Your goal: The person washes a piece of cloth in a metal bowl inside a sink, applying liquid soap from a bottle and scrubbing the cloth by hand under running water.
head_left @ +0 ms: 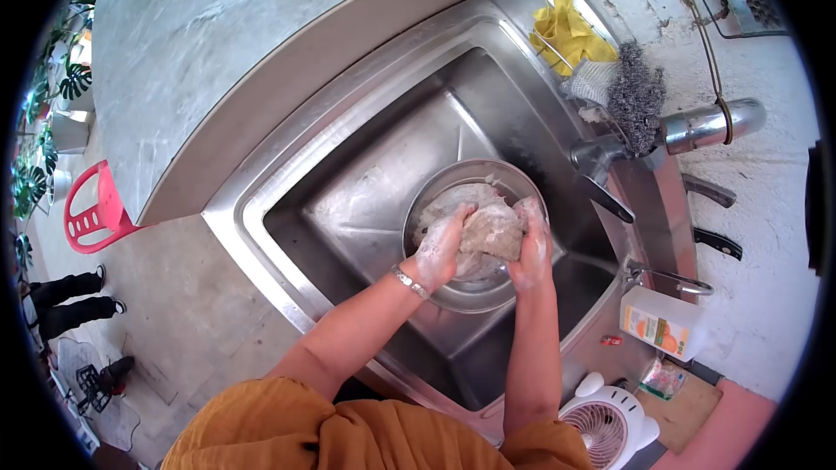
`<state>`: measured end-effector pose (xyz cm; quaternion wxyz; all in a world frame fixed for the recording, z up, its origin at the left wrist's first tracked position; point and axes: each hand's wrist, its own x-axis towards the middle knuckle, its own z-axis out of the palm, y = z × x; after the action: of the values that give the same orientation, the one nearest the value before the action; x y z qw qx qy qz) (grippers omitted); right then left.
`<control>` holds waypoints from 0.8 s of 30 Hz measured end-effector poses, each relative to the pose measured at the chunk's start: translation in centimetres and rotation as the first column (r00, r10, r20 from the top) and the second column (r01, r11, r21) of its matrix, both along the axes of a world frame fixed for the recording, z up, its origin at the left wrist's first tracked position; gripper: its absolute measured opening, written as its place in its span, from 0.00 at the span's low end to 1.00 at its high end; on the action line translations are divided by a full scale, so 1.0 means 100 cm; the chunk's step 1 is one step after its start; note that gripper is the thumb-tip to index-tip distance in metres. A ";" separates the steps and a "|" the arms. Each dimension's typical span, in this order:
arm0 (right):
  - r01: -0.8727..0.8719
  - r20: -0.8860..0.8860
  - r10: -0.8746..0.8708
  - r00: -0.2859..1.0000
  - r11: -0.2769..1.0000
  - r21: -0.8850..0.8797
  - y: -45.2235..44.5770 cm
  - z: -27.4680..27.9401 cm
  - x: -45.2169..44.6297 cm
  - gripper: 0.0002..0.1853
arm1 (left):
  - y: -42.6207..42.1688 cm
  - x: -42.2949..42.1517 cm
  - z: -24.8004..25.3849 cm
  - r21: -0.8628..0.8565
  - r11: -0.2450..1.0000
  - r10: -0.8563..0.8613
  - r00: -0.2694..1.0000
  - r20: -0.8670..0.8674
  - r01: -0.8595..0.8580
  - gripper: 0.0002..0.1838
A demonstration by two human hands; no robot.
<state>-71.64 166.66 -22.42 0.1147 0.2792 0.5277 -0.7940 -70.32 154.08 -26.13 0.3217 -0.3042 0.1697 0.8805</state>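
In the stainless steel sink sits a round metal bowl with whitish, wet-looking stuff in it. Over the bowl I hold a pale, lumpy mass coated in white; its exact kind is unclear. My left hand presses it from the left side, fingers curved against it. Opposite, my right hand closes on its right side. White residue covers both hands, and a metal bracelet circles my left wrist.
A faucet juts over the sink's right edge, with steel wool and a yellow cloth nearby. Knives hang on the wall. A plastic jug and a white fan stand lower right. A grey counter borders the left.
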 end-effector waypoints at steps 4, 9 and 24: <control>-0.015 -0.083 0.023 0.996 0.995 0.094 -0.015 -0.006 0.014 0.18 | -0.002 -0.001 0.007 0.011 0.998 0.067 0.998 0.010 -0.067 0.17; 0.113 -0.221 0.763 0.607 0.192 0.975 -0.063 0.002 0.051 0.11 | -0.014 0.012 -0.030 0.070 0.995 0.079 0.987 -0.141 -0.069 0.11; 0.123 -0.290 0.622 0.727 0.298 0.947 -0.054 -0.015 0.033 0.11 | 0.016 0.018 -0.079 0.855 0.466 0.358 0.835 -0.417 0.227 0.17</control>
<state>-68.30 161.27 -23.96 -0.1127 -0.0794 0.9240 -0.3567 -68.48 155.64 -34.00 0.3325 0.1631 -0.2375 0.8980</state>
